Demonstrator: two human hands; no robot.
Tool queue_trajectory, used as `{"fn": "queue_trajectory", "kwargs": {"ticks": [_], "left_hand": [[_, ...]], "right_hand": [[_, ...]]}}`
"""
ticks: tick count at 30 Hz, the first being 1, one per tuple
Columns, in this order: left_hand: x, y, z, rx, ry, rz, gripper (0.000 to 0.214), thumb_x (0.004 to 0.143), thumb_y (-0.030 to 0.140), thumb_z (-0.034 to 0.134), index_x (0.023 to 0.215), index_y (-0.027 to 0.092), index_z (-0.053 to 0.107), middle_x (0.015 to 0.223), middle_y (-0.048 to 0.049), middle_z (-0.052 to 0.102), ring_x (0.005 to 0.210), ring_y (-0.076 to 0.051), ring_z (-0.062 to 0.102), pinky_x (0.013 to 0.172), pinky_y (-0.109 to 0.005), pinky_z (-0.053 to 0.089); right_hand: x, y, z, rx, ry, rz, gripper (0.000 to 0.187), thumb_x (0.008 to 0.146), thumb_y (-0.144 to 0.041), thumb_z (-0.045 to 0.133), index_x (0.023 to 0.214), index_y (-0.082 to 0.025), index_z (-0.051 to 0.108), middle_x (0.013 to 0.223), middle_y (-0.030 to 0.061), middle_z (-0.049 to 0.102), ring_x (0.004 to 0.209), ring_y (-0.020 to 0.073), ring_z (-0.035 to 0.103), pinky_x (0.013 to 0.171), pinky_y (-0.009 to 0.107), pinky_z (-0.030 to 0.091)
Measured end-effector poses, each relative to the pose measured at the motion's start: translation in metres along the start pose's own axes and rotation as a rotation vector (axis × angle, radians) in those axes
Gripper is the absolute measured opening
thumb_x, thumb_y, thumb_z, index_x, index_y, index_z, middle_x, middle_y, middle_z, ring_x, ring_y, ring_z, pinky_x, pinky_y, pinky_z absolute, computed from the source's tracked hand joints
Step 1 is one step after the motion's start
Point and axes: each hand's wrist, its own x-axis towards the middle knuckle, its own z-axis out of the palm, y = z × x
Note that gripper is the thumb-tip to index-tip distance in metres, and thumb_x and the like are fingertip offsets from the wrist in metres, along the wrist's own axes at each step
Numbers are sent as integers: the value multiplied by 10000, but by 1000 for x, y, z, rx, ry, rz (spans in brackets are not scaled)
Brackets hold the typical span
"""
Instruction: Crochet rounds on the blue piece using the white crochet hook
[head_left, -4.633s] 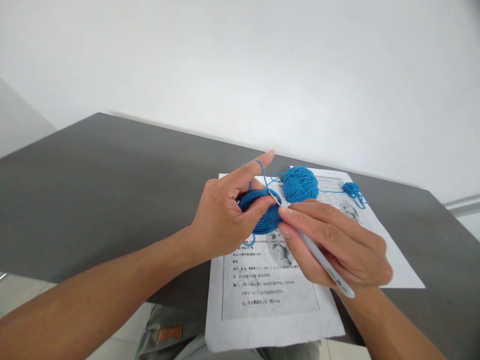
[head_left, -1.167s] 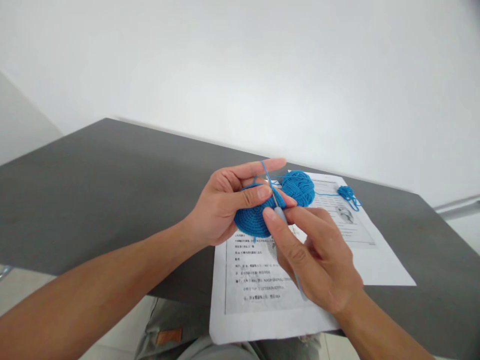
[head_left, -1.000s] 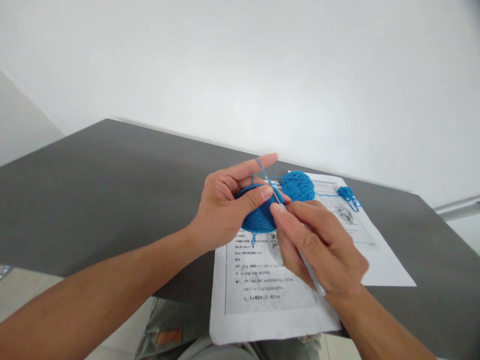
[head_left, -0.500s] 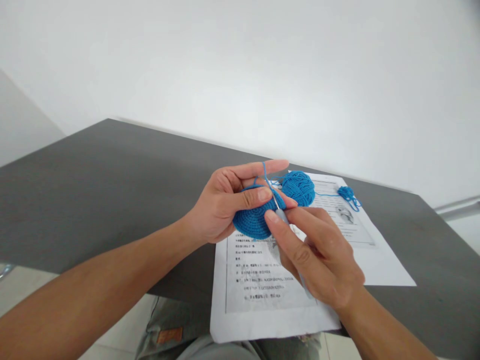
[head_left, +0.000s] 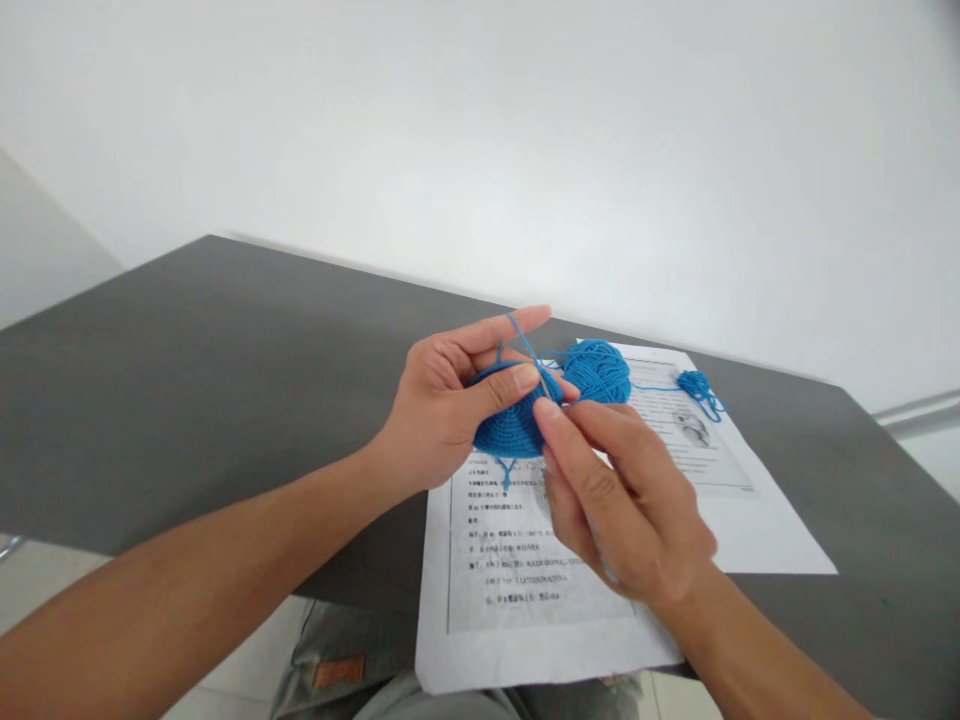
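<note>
My left hand (head_left: pixel 442 410) pinches a round blue crochet piece (head_left: pixel 508 430) between thumb and fingers, its index finger stretched out with a strand of blue yarn (head_left: pixel 523 335) over it. A short yarn tail (head_left: pixel 507 475) hangs below the piece. In my right hand (head_left: pixel 626 490) is a crochet hook (head_left: pixel 545 387), its metal shaft at the upper edge of the piece beside my left thumb. Most of the hook's handle is hidden by the right fingers. Behind the hands lies a ball of blue yarn (head_left: pixel 598 370).
Two printed sheets lie on the dark table (head_left: pixel 247 370): a near sheet (head_left: pixel 540 650) under my hands, reaching over the front edge, and a far sheet (head_left: pixel 780 545). A small blue yarn bundle (head_left: pixel 696 383) rests on the far sheet. A white wall (head_left: pixel 480 150) stands behind.
My left hand has shifted slightly left and tilted the crochet piece, so its yarn tail now shows below. My right hand has moved a little left and down with the hook.
</note>
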Motion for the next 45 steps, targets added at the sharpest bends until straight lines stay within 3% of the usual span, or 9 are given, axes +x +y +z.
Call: {"fn": "queue_trajectory", "kwargs": {"ticks": [4, 9, 13, 19, 25, 31, 37, 40, 45], "left_hand": [[1, 4, -2, -87, -56, -62, 383, 836, 185, 885, 1212, 162, 816, 861, -79, 864, 761, -180, 814, 719, -248, 653], [0, 11, -5, -129, -132, -107, 344, 851, 181, 869, 1192, 174, 827, 882, -88, 868, 763, -181, 818, 732, -252, 654], [1, 13, -5, -82, -117, -85, 399, 821, 176, 895, 1213, 164, 825, 888, -87, 869, 742, -178, 809, 699, -247, 644], [5, 14, -9, 161, -21, 7, 606, 796, 192, 923, 1373, 117, 754, 948, -108, 872, 791, -189, 807, 728, -264, 637], [8, 17, -13, 483, -1, 74, 601, 848, 232, 858, 1425, 127, 727, 932, -87, 869, 743, -174, 781, 654, -242, 600], [10, 22, -11, 727, -20, 97, 602, 857, 206, 777, 1441, 80, 708, 909, -85, 864, 725, -170, 760, 643, -249, 586], [11, 28, -13, 957, -85, 139, 551, 867, 165, 717, 1409, 66, 730, 885, -74, 855, 684, -150, 730, 614, -237, 571], [12, 29, -15, 932, -157, 129, 549, 875, 148, 709, 1415, 44, 719, 883, -77, 857, 722, -159, 749, 664, -244, 602], [12, 28, -17, 829, -236, 70, 544, 897, 134, 690, 1431, 33, 702, 860, -80, 853, 676, -153, 749, 602, -228, 583]], "right_hand": [[-4, 1, 8, -293, -27, -306, 709, 942, -108, 714, 1617, -216, 527, 1181, 179, 778, 1022, 342, 784, 735, 447, 698], [0, -1, 6, -333, -45, -339, 683, 956, -128, 706, 1612, -214, 536, 1138, 177, 791, 987, 343, 796, 714, 448, 700], [7, 5, -4, -282, -43, -432, 783, 920, -59, 744, 1647, -103, 453, 1176, 212, 811, 1023, 320, 804, 811, 437, 720], [19, 11, -18, -213, -95, -329, 672, 920, -34, 757, 1543, -229, 595, 1148, 107, 846, 963, 272, 832, 805, 414, 736], [17, 13, -29, -304, -145, -405, 430, 929, -14, 747, 1352, -74, 693, 1133, 157, 829, 949, 265, 798, 846, 430, 721], [15, 22, -37, -247, -280, -473, 460, 970, -18, 662, 1429, 4, 646, 1202, 220, 778, 1081, 316, 766, 869, 439, 704], [18, 20, -42, -231, -326, -474, 499, 957, -27, 688, 1454, -24, 649, 1190, 190, 798, 1031, 311, 789, 849, 422, 710], [20, 17, -43, -197, -282, -373, 496, 923, -24, 748, 1410, -114, 715, 1092, 137, 836, 934, 276, 813, 836, 385, 712], [16, 18, -47, -93, -167, -170, 565, 861, -2, 807, 1359, -268, 779, 1081, 64, 864, 901, 258, 839, 798, 381, 721]]}}
